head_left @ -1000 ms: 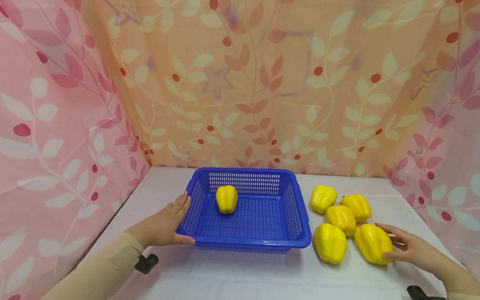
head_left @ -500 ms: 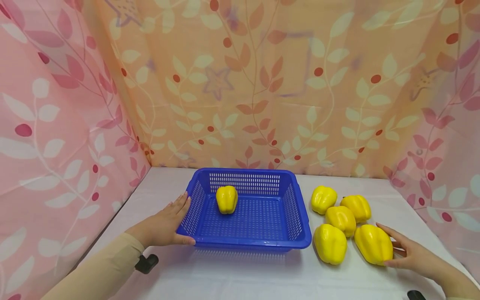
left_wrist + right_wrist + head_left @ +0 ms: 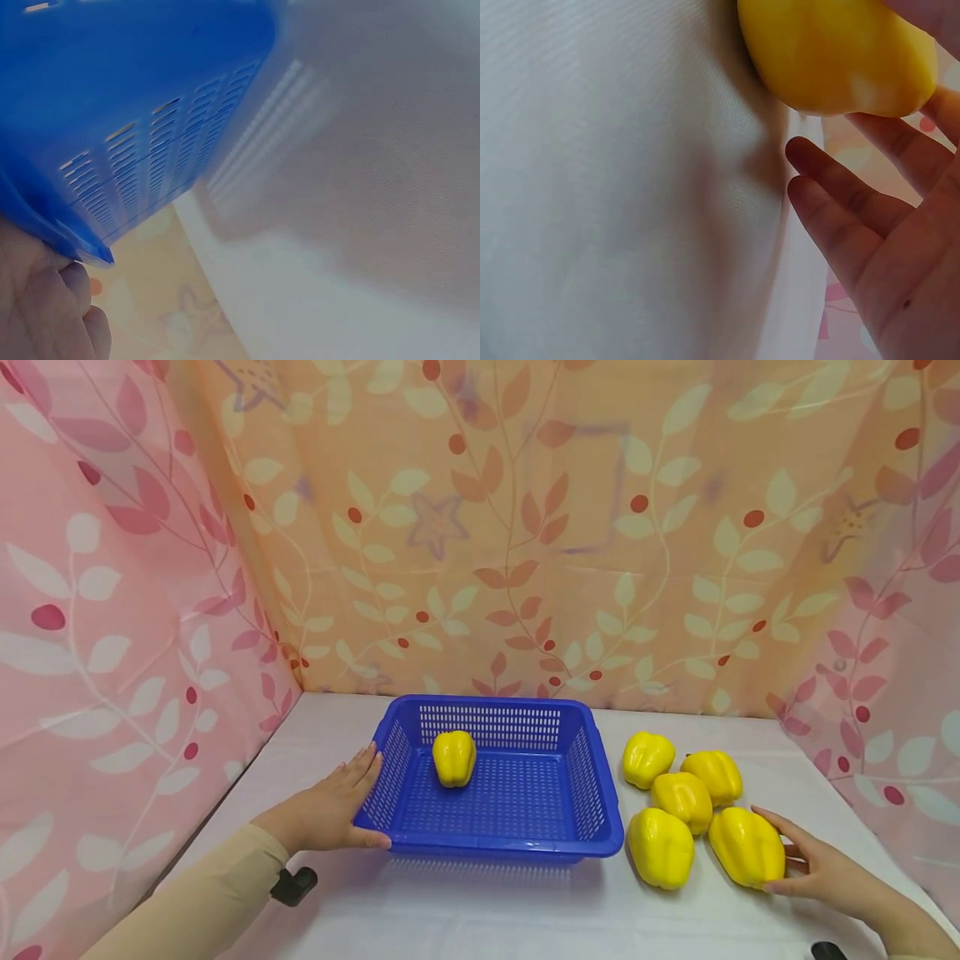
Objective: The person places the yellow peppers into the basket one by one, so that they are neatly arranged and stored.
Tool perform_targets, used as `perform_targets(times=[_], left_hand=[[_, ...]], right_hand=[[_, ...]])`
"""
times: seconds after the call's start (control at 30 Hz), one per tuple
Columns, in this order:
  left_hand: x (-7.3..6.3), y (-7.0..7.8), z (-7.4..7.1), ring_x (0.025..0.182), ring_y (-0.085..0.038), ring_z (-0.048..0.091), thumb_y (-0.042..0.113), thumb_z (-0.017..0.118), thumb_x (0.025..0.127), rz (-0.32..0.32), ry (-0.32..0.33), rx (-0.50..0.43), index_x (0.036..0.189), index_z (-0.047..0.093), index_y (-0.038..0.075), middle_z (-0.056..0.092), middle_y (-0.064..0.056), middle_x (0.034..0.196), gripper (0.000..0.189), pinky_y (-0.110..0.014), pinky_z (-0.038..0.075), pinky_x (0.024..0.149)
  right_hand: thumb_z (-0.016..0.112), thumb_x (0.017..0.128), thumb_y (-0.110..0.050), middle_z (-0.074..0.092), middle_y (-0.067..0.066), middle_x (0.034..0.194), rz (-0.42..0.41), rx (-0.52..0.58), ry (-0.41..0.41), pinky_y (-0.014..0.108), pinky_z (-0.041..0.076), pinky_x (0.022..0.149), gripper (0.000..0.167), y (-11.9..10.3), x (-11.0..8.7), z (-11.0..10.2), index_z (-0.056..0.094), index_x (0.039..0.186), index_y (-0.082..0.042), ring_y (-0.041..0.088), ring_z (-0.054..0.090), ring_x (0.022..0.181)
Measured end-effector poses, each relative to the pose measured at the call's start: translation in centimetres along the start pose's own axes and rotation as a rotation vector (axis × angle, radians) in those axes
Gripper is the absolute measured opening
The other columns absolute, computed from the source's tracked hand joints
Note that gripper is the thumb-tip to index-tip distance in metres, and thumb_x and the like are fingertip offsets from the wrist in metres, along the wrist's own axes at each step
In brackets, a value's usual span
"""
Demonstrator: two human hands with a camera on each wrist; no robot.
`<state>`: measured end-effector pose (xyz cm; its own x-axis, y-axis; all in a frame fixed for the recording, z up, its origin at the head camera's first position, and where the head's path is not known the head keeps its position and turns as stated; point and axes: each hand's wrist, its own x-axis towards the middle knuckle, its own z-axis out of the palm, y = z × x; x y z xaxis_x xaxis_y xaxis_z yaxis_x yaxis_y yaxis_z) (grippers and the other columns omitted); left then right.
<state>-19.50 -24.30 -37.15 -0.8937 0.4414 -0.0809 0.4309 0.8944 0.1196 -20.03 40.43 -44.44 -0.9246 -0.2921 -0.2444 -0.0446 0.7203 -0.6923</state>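
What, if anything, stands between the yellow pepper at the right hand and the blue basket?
Another yellow pepper lies directly between the front-right pepper and the blue basket, whose right wall comes next. Nothing visible separates the right hand from the front-right pepper.

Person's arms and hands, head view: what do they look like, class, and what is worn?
A long, plain beige fabric sleeve ends just before the left hand, with a small, rounded black attachment beside its end. No glove shows on that hand or the right hand. A second, partly visible black attachment shows below it; too little sleeve shows there to describe.
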Motion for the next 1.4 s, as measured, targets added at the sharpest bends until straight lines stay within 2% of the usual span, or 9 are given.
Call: perform_targets(times=[0.27,0.53,0.8,1.13,1.3,1.4], left_hand=[[0.0,-0.1,0.1,0.138,-0.036,0.006,0.074,0.055,0.068,-0.005,0.001,-0.004,0.144,0.010,-0.003,0.001,-0.020,0.152,0.117,-0.053,0.014,0.109],[0.1,-0.1,0.2,0.139,-0.035,0.005,0.073,0.055,0.069,0.007,0.012,0.008,0.144,0.010,-0.004,0.001,-0.021,0.151,0.117,-0.052,0.015,0.109],[0.1,-0.2,0.3,0.139,-0.035,0.005,0.073,0.055,0.069,0.000,0.007,0.007,0.144,0.009,-0.004,0.001,-0.020,0.152,0.117,-0.051,0.014,0.109],[0.0,0.0,0.1,0.139,-0.035,0.005,0.073,0.055,0.068,-0.005,0.001,0.007,0.144,0.009,-0.004,0.001,-0.020,0.152,0.117,-0.051,0.014,0.109],[0.0,0.0,0.1,0.139,-0.035,0.004,0.074,0.055,0.068,-0.005,0.003,0.008,0.144,0.009,-0.003,0.001,-0.020,0.152,0.117,-0.051,0.014,0.109],[0.0,-0.1,0.2,0.139,-0.034,0.004,0.074,0.055,0.068,-0.010,0.001,0.010,0.145,0.009,-0.003,0.000,-0.019,0.152,0.118,-0.051,0.014,0.109]], right_hand=[[0.072,0.078,-0.024,0.027,0.036,0.135,-0.061,-0.054,0.045,0.034,0.053,0.079,0.091,-0.2,0.0,0.1,0.012,0.142,0.000,0.043,0.049,0.106],[0.074,0.076,-0.028,0.028,0.034,0.135,-0.018,-0.086,0.073,0.040,0.051,0.082,0.093,0.0,0.0,0.1,0.015,0.142,0.001,0.047,0.044,0.110],[0.073,0.077,-0.026,0.031,0.033,0.134,-0.044,-0.108,0.085,0.023,0.052,0.077,0.088,0.0,-0.1,0.0,0.019,0.140,0.003,0.037,0.051,0.104],[0.073,0.078,-0.026,0.033,0.033,0.133,-0.049,-0.128,0.076,0.030,0.053,0.077,0.086,-0.3,-0.4,-0.6,0.020,0.139,0.004,0.035,0.052,0.103],[0.073,0.078,-0.027,0.033,0.033,0.133,-0.057,-0.151,0.101,0.034,0.053,0.077,0.086,-0.7,-0.4,-0.9,0.021,0.139,0.005,0.042,0.050,0.104],[0.073,0.076,-0.027,0.033,0.032,0.133,-0.053,-0.157,0.123,0.034,0.053,0.077,0.087,-0.9,-0.4,-1.2,0.021,0.139,0.004,0.039,0.050,0.104]])
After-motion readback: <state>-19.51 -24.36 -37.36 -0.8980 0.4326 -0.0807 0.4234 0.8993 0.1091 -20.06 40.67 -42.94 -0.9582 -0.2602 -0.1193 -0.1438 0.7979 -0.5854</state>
